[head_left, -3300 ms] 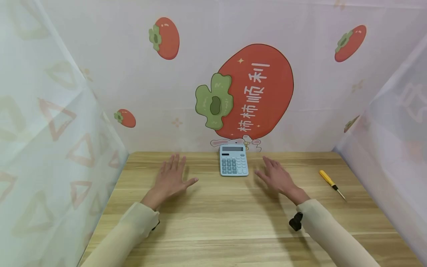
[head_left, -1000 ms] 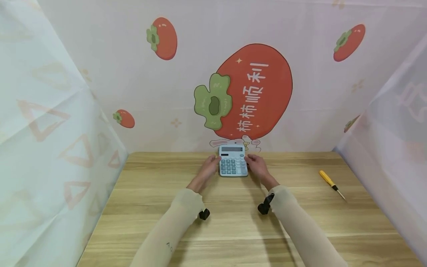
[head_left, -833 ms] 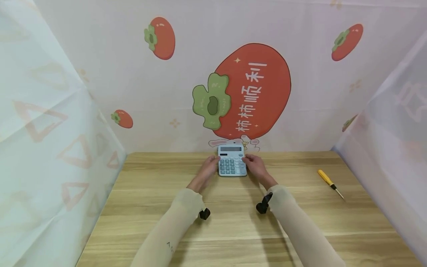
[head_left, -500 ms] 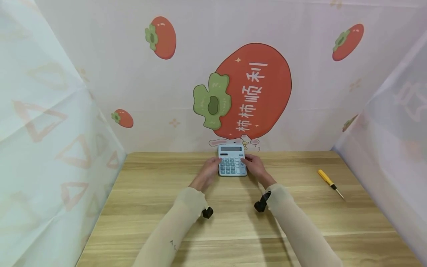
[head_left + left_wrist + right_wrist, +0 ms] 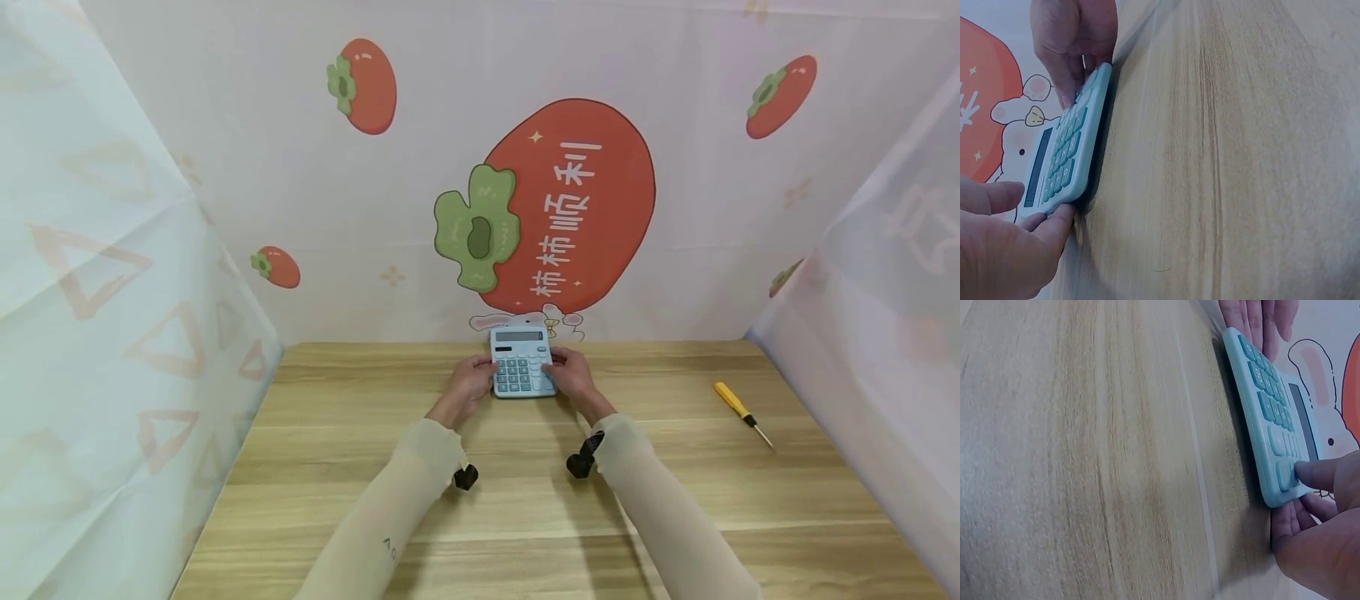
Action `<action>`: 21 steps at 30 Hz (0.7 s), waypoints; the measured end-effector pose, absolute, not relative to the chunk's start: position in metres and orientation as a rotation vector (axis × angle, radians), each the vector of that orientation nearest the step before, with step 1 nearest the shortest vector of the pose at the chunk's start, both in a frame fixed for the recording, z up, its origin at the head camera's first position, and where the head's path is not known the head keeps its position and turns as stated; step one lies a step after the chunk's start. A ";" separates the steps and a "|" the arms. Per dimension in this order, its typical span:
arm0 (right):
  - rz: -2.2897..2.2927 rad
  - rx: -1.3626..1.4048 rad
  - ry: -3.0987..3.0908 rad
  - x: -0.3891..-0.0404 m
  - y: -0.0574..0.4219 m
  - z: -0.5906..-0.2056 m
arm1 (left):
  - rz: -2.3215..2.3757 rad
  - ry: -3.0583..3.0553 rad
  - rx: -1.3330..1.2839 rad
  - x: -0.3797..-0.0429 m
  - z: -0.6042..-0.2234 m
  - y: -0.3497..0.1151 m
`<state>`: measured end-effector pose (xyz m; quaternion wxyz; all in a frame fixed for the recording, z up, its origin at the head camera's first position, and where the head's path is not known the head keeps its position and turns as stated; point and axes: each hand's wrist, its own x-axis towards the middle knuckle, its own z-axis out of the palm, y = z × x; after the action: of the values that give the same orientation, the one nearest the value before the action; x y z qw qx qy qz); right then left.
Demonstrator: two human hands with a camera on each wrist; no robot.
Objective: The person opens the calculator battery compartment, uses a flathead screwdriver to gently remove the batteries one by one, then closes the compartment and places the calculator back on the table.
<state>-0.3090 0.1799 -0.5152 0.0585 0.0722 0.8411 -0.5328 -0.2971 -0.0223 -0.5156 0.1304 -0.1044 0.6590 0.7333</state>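
A light blue calculator (image 5: 523, 362) stands at the back middle of the wooden table, its display toward the wall. My left hand (image 5: 471, 379) holds its left edge, the fingers tucked at the underside and the thumb above. From the opposite side my right hand (image 5: 573, 375) grips the right edge. In the right wrist view the right thumb (image 5: 1319, 475) lies on the corner keys, with the other fingers curled beneath. A dark shadow runs under the calculator's near edge (image 5: 1094, 140) in the left wrist view. Most fingertips are hidden beneath it.
A screwdriver (image 5: 742, 412) with a yellow handle lies on the right part of the wooden table (image 5: 517, 517). Behind the calculator rises a white cloth wall (image 5: 712, 250) printed with persimmons. Similar cloth closes off the left and right sides.
Both hands were spread apart on either side of the calculator at first. They have come inward and taken hold of its edges. The calculator's near edge has since shifted very slightly.
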 end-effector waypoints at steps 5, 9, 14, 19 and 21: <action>-1.615 0.257 2.533 -0.309 0.179 -0.515 | 2.167 1.930 -0.352 -0.294 -0.515 -0.025; -1.622 0.256 2.522 -0.308 0.180 -0.514 | 2.183 1.932 -0.387 -0.293 -0.513 -0.026; -1.612 0.248 2.534 -0.307 0.181 -0.514 | 2.171 1.955 -0.405 -0.293 -0.513 -0.027; -1.604 0.259 2.558 -0.303 0.181 -0.513 | 2.159 1.985 -0.399 -0.292 -0.514 -0.029; -1.601 0.260 2.569 -0.301 0.180 -0.513 | 2.151 1.990 -0.399 -0.292 -0.515 -0.030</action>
<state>-0.3015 0.1800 -0.5132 0.0515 0.0854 0.8445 -0.5263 -0.2922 -0.0302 -0.5149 0.0920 -0.1345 0.6702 0.7241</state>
